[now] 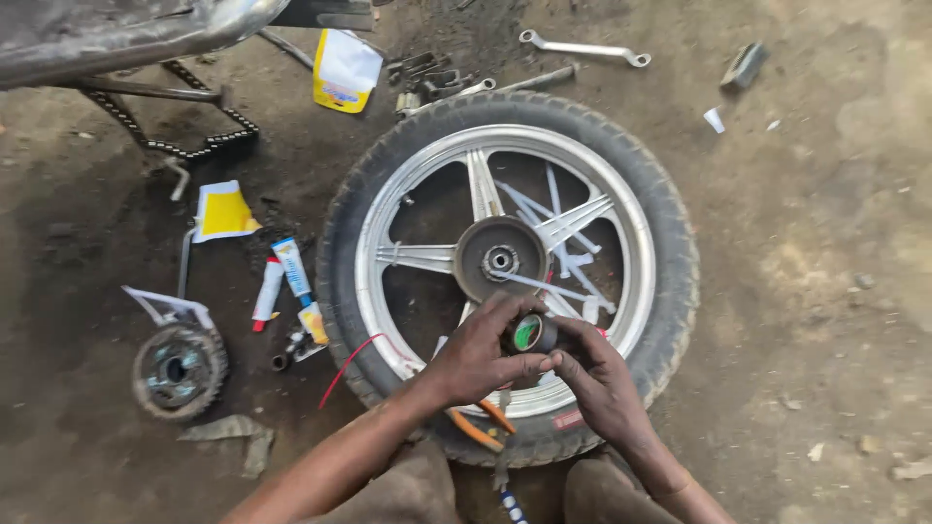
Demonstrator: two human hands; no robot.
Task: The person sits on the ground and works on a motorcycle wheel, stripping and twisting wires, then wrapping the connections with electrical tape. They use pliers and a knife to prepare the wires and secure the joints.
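**Holding a tape roll over a motorcycle wheel**

Lying flat on the dirt floor, the motorcycle wheel fills the middle of the frame, its black tyre around a silver spoked rim and a dark hub at the centre. A metal frame part with a drive chain crosses the upper left. Lower left sits a sprocket hub.

Over the wheel's lower rim, both hands meet on a small dark tape roll with a green core. The left hand is closed around the roll from below and the side; the right hand pinches its edge with thumb and fingertips. To work the roll well, I judge the left hand should hold it steady while the right finds the loose end and peels slowly, keeping it off the dirt. Orange-handled pliers and a red wire lie beneath the wrists.

A spanner rests at the top centre. A white and yellow pouch stands at the upper centre-left. A yellow and white folded carton lies at the left. Beside the tyre lie a white and blue tube and a white tube with a red cap.
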